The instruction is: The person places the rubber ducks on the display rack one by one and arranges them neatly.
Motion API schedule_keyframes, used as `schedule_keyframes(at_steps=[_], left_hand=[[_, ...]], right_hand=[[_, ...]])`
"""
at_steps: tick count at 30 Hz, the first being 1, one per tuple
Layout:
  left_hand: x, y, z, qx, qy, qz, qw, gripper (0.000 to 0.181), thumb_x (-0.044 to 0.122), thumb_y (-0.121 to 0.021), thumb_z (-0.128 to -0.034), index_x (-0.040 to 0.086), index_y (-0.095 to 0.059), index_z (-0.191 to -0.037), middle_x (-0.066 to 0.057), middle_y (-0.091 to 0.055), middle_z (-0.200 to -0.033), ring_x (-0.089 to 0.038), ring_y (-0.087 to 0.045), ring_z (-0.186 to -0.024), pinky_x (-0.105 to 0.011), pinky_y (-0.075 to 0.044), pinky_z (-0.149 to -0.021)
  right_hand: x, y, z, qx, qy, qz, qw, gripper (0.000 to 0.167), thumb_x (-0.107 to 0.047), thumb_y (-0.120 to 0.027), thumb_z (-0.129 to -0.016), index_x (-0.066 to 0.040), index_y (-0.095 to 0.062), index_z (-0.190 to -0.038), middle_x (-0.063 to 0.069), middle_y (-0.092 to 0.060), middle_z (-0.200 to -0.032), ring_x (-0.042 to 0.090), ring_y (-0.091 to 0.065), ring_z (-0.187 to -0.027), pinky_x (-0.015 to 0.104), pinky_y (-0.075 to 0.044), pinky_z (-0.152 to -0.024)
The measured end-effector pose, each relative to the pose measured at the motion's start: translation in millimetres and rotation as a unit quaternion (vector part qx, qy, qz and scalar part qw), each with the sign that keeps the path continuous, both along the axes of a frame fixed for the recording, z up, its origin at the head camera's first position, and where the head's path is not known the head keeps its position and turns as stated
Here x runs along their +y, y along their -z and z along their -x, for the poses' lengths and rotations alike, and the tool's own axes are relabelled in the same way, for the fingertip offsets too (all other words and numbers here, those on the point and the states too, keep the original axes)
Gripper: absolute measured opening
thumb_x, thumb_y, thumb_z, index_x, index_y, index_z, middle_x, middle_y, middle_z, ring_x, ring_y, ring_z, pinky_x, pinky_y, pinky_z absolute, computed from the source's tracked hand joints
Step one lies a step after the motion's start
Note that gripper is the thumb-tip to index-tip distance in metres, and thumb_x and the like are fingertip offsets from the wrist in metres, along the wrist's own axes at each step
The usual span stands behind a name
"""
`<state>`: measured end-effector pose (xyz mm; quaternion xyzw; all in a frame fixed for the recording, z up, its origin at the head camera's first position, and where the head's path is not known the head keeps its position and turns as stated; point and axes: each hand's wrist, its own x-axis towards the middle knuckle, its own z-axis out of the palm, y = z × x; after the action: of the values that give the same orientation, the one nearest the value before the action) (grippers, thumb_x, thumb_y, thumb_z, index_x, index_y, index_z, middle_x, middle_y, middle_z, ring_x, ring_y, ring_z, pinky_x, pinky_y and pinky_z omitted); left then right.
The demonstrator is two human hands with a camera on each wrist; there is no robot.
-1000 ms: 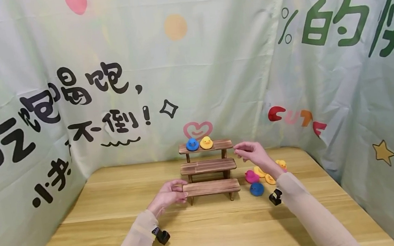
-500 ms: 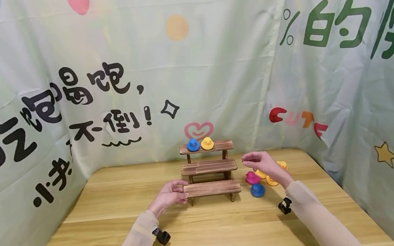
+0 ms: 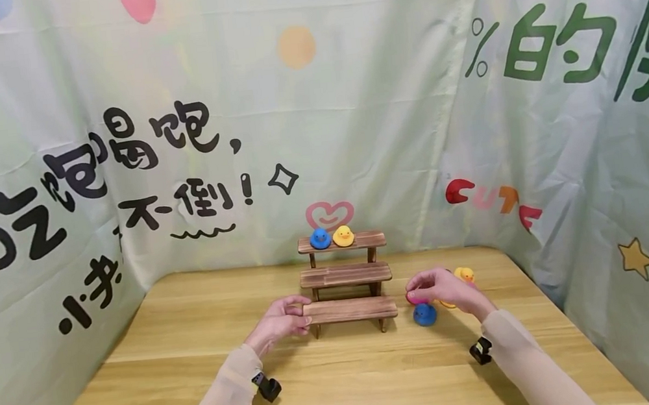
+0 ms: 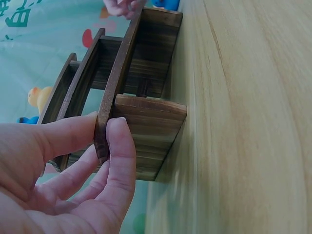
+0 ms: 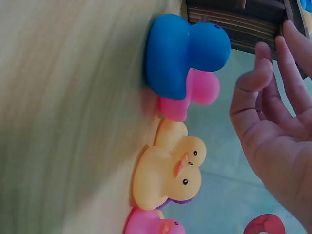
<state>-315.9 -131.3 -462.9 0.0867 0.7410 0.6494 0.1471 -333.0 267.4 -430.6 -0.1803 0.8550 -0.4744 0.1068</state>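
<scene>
A three-tier wooden shelf (image 3: 349,309) stands on the table. My left hand (image 3: 277,323) pinches the left end of its lowest board; in the left wrist view the thumb and fingers (image 4: 121,146) lie on either side of that board (image 4: 113,85). Over the duck group right of the shelf is my right hand (image 3: 447,288), partly covering a pink duck (image 3: 416,299). The right wrist view shows this hand (image 5: 280,109) with bent, parted fingers and nothing in them, apart from the blue duck (image 5: 168,56) and the pink one (image 5: 204,87).
A blue duck (image 3: 320,239) and a yellow duck (image 3: 343,236) sit side by side on the top board. Several yellow ducks (image 5: 151,178) and another pink duck (image 5: 146,223) stand behind the nearer ones. Printed cloth (image 3: 352,128) hangs around the wooden table (image 3: 331,391).
My right hand has come down from beside the top board, moving right and nearer, to the ducks. The left hand keeps its pinch on the lowest board.
</scene>
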Motion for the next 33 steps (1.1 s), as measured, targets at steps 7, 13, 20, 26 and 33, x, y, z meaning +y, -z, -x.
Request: schedule_keyframes(at_steps=[7,13,20,26,33], left_hand=[[-0.2,1.8,0.6,-0.006,0.001,0.001,1.0000,0.049,-0.005,-0.069,-0.0836,-0.002,-0.053,-0.130,-0.013,-0.057,-0.096,-0.024,-0.066,-0.076,-0.038,-0.061,-0.076],[0.6,0.9,0.5,-0.008,0.001,-0.001,1.0000,0.049,-0.005,-0.068,-0.0846,-0.002,-0.053,-0.131,-0.012,-0.055,-0.097,-0.022,-0.066,-0.076,-0.037,-0.061,-0.075],[2.0,-3.6,3.0,-0.017,-0.004,-0.008,0.9998,0.048,-0.008,-0.067,-0.0845,-0.002,-0.053,-0.131,-0.008,-0.050,-0.092,-0.019,-0.064,-0.076,-0.038,-0.061,-0.077],[1.7,-4.6,0.7,-0.021,-0.005,-0.004,0.9998,0.049,-0.007,-0.068,-0.0844,-0.002,-0.053,-0.131,-0.008,-0.049,-0.092,-0.019,-0.064,-0.076,-0.040,-0.060,-0.080],[0.9,-2.3,0.5,-0.017,-0.003,0.001,0.9998,0.049,-0.006,-0.068,-0.0843,-0.002,-0.053,-0.131,-0.009,-0.052,-0.093,-0.019,-0.064,-0.075,-0.039,-0.061,-0.078]], right_hand=[[6,10.5,-4.2,0.008,-0.017,-0.017,0.9997,0.026,-0.016,-0.070,-0.091,0.002,-0.068,-0.109,0.020,-0.068,-0.114,0.021,-0.061,-0.095,0.028,-0.054,-0.075],[9,16.6,-3.7,0.009,-0.037,-0.023,0.9990,0.030,-0.013,-0.073,-0.088,0.007,-0.066,-0.110,0.025,-0.066,-0.112,0.021,-0.060,-0.095,0.023,-0.053,-0.076],[10,15.1,-2.9,0.031,-0.040,-0.061,0.9969,0.034,-0.014,-0.078,-0.083,0.005,-0.068,-0.110,0.020,-0.068,-0.103,0.017,-0.058,-0.088,0.021,-0.051,-0.072],[12,19.5,-4.3,0.035,-0.053,-0.083,0.9945,0.034,-0.010,-0.079,-0.081,0.007,-0.067,-0.109,0.012,-0.065,-0.095,0.014,-0.052,-0.081,0.020,-0.048,-0.067],[11,22.3,-5.8,0.039,-0.043,-0.076,0.9954,0.033,-0.010,-0.079,-0.081,0.005,-0.068,-0.108,0.010,-0.067,-0.097,0.015,-0.053,-0.082,0.020,-0.049,-0.068]])
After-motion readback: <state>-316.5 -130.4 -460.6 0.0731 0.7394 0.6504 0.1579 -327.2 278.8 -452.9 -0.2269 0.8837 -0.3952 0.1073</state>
